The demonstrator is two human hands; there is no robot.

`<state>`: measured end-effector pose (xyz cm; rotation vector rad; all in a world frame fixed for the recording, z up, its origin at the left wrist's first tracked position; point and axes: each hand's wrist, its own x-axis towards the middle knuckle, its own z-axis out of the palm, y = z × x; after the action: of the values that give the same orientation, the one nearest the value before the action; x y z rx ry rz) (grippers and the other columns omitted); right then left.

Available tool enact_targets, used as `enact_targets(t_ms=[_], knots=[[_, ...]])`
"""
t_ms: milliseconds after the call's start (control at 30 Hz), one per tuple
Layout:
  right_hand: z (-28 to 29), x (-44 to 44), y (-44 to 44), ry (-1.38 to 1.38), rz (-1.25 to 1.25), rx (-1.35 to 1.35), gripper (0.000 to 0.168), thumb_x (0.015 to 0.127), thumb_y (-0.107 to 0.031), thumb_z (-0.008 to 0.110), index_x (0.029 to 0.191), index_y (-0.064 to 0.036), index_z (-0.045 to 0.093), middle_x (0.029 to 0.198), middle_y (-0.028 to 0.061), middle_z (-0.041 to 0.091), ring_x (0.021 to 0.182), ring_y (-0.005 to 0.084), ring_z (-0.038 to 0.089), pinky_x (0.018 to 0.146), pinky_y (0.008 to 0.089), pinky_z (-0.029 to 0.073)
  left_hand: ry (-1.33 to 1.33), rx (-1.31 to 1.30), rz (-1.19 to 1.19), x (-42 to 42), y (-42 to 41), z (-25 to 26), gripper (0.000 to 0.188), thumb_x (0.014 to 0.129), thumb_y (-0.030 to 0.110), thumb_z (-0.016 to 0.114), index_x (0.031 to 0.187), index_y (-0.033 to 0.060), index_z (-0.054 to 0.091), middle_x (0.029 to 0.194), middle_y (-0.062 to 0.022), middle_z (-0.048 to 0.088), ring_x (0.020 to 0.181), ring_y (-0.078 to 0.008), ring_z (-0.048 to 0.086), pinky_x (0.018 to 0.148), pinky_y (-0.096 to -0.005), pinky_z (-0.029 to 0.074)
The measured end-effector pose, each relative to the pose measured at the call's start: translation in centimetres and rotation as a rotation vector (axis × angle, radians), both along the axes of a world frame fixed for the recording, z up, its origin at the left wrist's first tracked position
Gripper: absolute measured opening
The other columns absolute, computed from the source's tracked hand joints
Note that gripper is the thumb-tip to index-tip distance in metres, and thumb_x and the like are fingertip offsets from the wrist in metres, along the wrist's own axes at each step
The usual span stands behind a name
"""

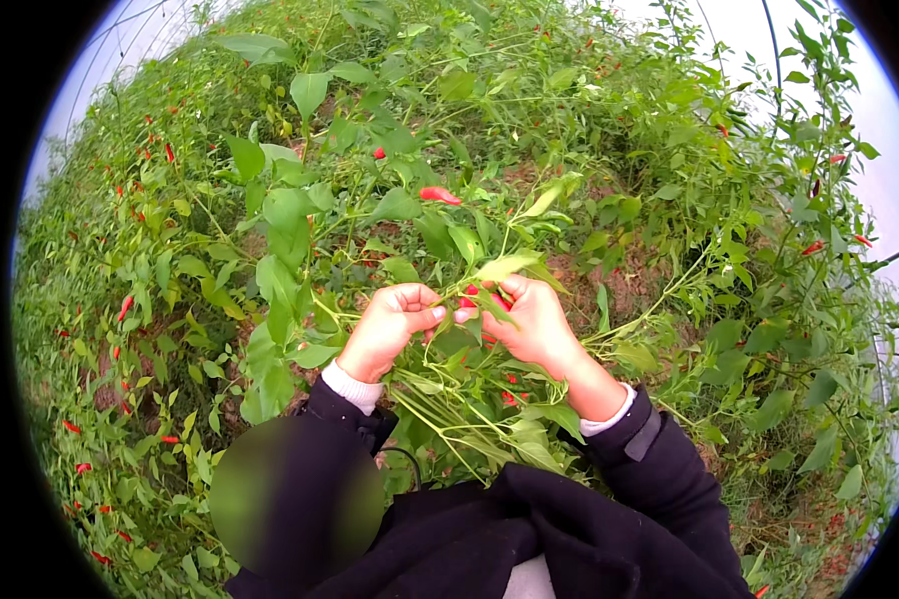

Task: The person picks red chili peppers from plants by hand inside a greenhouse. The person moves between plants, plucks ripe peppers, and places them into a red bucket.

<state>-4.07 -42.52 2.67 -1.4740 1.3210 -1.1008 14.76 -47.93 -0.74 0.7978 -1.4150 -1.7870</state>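
My left hand (389,328) pinches a thin green stem of a chilli plant between thumb and forefinger. Close beside it, my right hand (536,329) has its fingers around red chilli peppers (498,301) on the same branch, partly covered by leaves. A pale green leaf (508,265) hangs over the right fingertips. Just beyond the hands, another red chilli (440,195) shows among the foliage. Below them, cut or bent green stems (434,419) spread towards my body, and more red chillies (511,397) show between leaves there. Whether those lie loose or grow is hidden.
Dense chilli plants (157,247) with scattered red fruit surround me. Tall plants (816,172) rise at the right, before the pale plastic sheeting (888,105) and hoops of a tunnel greenhouse. A thin black curved cord or handle (408,453) sits near my left sleeve.
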Motion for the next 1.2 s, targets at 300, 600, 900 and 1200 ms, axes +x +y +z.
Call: enact_targets(t_ms=[300,600,900,1200], knots=[[1.3,2.9,3.8,0.716,0.135,-0.853,0.031,0.062,-0.016,0.072,0.084,-0.007,0.053,0.067,0.006,0.05,0.058,0.0219,0.056,0.049,0.0323,0.045,0.043,0.038,0.211,-1.3,-0.2,-0.5,0.006,0.082,-0.001,0.056,0.088,-0.0011,0.059,0.075,-0.003,0.062,0.066,-0.0088,0.055,0.062,-0.0233,0.044],[13.3,-2.5,5.7,-0.401,0.138,0.159,0.014,0.079,-0.012,0.061,0.087,-0.001,0.056,0.067,-0.0034,0.052,0.047,0.0015,0.036,0.043,0.0185,0.028,-0.579,-0.659,0.257,-3.4,3.0,-3.4,0.008,0.075,0.009,0.065,0.081,0.0054,0.062,0.068,-0.0078,0.063,0.062,-0.0192,0.057,0.063,-0.0297,0.043],[12.7,-3.5,-2.7,0.591,-0.058,0.064,0.038,0.068,-0.034,0.077,0.071,0.0,0.061,0.06,0.0061,0.056,0.052,0.0142,0.05,0.051,0.032,0.04,-0.589,-0.882,0.228,-6.8,6.0,-8.2,0.007,0.074,0.011,0.064,0.077,0.0071,0.059,0.071,-0.0079,0.061,0.07,-0.0279,0.058,0.072,-0.0372,0.039],[4.0,-0.9,-5.4,0.919,0.164,0.232,0.045,0.064,-0.042,0.078,0.073,0.001,0.065,0.067,0.0163,0.063,0.065,0.028,0.062,0.064,0.0368,0.048,-0.445,-0.478,0.12,-3.9,7.2,-7.4,0.03,0.062,0.001,0.054,0.091,0.0025,0.061,0.089,-0.0135,0.06,0.087,-0.0246,0.059,0.084,-0.0318,0.044]])
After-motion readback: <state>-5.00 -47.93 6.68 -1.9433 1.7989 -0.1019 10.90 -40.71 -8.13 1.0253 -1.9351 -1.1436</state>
